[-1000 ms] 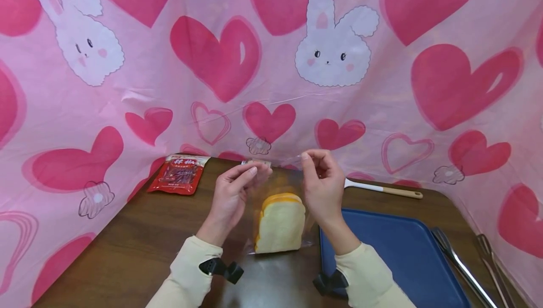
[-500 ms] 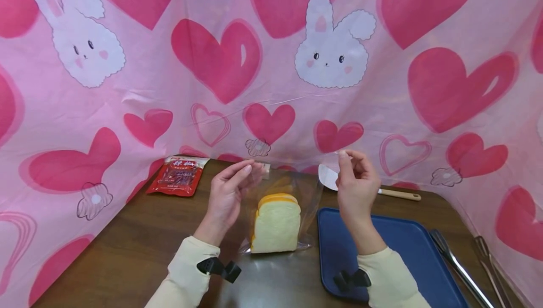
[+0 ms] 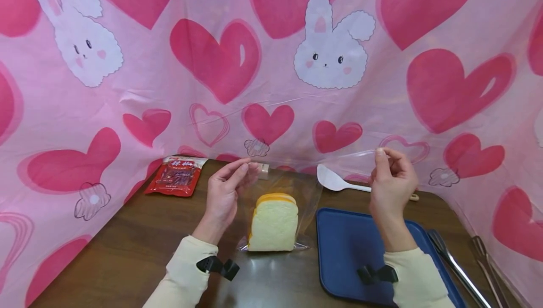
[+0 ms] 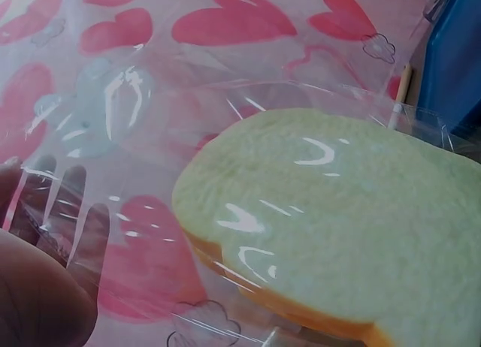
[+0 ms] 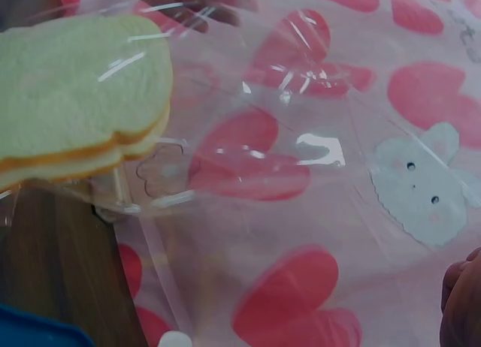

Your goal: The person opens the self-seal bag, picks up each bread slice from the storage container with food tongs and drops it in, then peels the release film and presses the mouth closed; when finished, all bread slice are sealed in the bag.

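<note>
Two slices of bread [image 3: 273, 225] with orange crust stand upright inside a clear plastic bag [image 3: 308, 204] at the table's middle. My left hand [image 3: 224, 192] pinches the upper left of the bag between thumb and fingers. Out to the right, over the blue tray [image 3: 339, 251], my right hand [image 3: 393, 181] pinches the end of a thin clear strip [image 3: 358, 154] that runs taut from the bag's top. In the left wrist view, my fingers [image 4: 64, 215] show through the film beside the bread. Only part of the right hand [image 5: 462, 302] shows at the right wrist view's edge.
A red snack packet [image 3: 178, 176] lies at the back left. Behind the bag is a small pale object [image 3: 263, 171]. A white-headed utensil [image 3: 333, 179] with a wooden handle lies behind the tray, and long metal utensils [image 3: 460, 270] lie along its right. A pink heart-print cloth hangs behind.
My right hand has moved well to the right, away from the left hand, drawing the clear strip out with it. The left hand has hardly moved, and the bread stays standing.
</note>
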A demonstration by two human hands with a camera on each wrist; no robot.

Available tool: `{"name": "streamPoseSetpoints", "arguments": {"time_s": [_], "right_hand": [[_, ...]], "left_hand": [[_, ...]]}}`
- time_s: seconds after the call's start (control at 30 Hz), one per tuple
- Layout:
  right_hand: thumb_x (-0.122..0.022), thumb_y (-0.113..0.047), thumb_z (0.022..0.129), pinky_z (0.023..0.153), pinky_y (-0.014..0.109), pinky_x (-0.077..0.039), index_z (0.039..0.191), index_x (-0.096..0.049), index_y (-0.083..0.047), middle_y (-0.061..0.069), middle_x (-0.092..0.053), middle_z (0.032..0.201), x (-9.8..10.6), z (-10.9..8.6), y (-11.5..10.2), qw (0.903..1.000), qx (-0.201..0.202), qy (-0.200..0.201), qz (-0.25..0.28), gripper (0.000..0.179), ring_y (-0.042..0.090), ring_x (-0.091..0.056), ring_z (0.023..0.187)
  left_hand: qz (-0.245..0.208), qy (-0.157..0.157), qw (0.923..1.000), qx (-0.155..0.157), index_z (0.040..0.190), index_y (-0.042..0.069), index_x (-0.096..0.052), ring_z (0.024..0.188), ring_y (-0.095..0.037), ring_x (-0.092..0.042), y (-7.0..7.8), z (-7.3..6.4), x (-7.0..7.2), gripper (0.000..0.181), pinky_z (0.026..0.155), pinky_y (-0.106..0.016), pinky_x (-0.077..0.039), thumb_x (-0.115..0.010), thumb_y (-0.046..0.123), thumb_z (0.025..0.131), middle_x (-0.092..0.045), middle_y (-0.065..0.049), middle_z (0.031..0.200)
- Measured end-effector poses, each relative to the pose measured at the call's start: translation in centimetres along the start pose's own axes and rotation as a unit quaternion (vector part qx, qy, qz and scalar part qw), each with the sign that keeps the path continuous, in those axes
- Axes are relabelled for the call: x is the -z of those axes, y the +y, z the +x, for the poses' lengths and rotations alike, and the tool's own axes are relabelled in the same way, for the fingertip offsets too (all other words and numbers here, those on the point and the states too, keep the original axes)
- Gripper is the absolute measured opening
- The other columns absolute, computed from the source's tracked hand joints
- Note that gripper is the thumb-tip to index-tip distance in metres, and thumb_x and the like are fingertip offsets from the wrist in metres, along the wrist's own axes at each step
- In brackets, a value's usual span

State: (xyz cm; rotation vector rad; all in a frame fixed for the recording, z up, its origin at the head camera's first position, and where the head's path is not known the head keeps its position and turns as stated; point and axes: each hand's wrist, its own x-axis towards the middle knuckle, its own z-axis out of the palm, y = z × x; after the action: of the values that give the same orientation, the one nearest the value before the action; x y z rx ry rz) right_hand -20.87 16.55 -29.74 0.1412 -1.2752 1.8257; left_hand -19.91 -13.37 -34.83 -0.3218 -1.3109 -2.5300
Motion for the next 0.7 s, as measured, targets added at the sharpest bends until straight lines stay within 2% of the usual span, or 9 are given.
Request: {"name": "streamPoseSetpoints", "arguments": {"time_s": [0.3, 0.57, 0.7], "right_hand": [[-0.079, -0.007, 0.094, 0.038, 0.016, -0.038, 0.1, -0.077, 0.0, 0.001, -0.05, 0.06, 2.6, 2.3, -0.1, 0.9987, -0.02, 0.042, -0.024, 0.01, 0.012, -0.043, 0.041], [-0.081, -0.006, 0.092, 0.039, 0.016, -0.031, 0.101, -0.075, 0.006, 0.003, -0.05, 0.061, 5.1, 4.6, -0.5, 0.9981, 0.0, 0.061, -0.003, 0.016, 0.011, -0.041, 0.039], [-0.082, -0.008, 0.09, 0.039, 0.016, -0.034, 0.102, -0.075, 0.006, 0.004, -0.05, 0.062, 6.3, 5.6, -0.6, 0.9971, -0.001, 0.076, -0.008, 0.02, 0.013, -0.042, 0.04]], "left_hand": [[0.009, 0.0, 1.0, -0.002, 0.104, 0.021, -0.082, 0.096, -0.018, -0.081, 0.1, 0.1, 0.0, 0.031, 0.091, -0.038, -0.064, -0.06, -0.001, 0.105, -0.083, 0.0, 0.1], [0.002, -0.002, 0.9999, -0.01, 0.104, 0.018, -0.08, 0.093, -0.019, -0.082, -0.2, 0.3, 0.1, 0.029, 0.09, -0.041, -0.064, -0.059, -0.001, 0.105, -0.083, -0.001, 0.098], [0.006, 0.001, 0.9999, -0.008, 0.106, 0.018, -0.08, 0.092, -0.018, -0.082, -0.2, 0.3, 0.2, 0.029, 0.089, -0.04, -0.064, -0.059, -0.001, 0.106, -0.083, 0.0, 0.098]]}}
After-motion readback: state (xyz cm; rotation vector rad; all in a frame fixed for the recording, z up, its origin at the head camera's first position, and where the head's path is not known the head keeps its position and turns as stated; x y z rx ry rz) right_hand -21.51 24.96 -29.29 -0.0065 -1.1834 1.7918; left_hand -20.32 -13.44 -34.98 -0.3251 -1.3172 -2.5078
